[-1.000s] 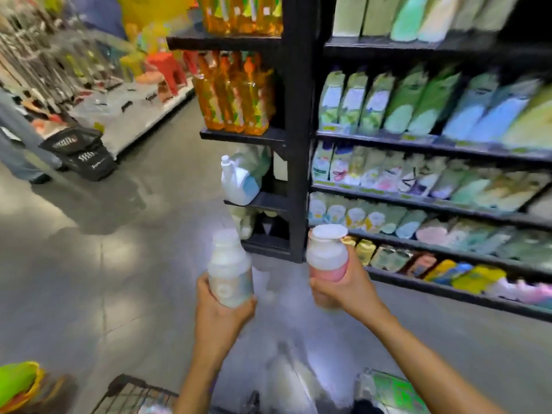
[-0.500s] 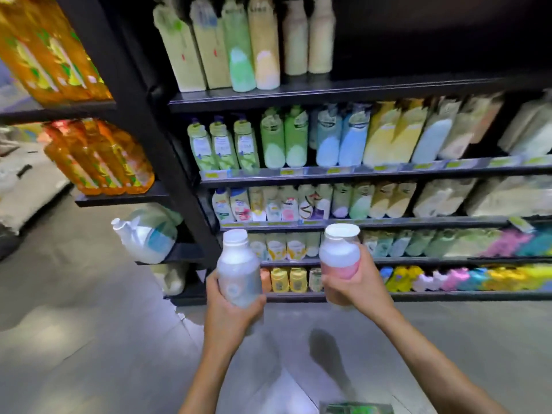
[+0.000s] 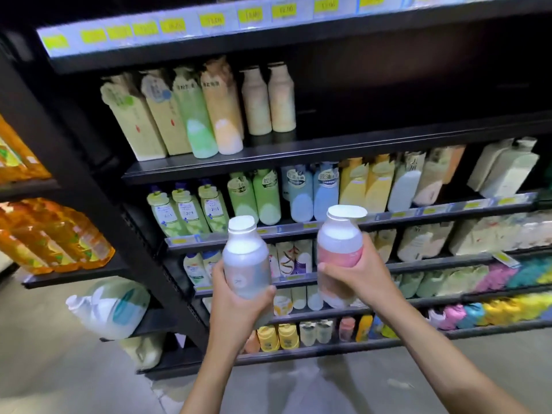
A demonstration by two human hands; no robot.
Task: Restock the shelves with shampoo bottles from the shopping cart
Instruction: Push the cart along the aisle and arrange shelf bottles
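The left hand point(image 3: 236, 297) curls fingers and thumb round the lower body of a grey-blue shampoo bottle point(image 3: 246, 261) with a white cap. A small round mark on its front is too faint to read. The right hand point(image 3: 358, 276) grips a pink-banded shampoo bottle point(image 3: 340, 246), also white-capped, with no legible lettering and its far side hidden by the fingers. Both bottles stand upright, side by side but apart, in front of the black shelves point(image 3: 298, 153). Just beyond the left hand's bottle, green pump bottles point(image 3: 186, 213) read "2in1". Above the right hand, blue bottles point(image 3: 325, 192) bear Chinese characters too soft to read surely. High above both hands, the figures on the yellow price tags point(image 3: 212, 20) are blurred. Far left of the left hand, orange bottles point(image 3: 59, 234) are cut off by the frame edge.
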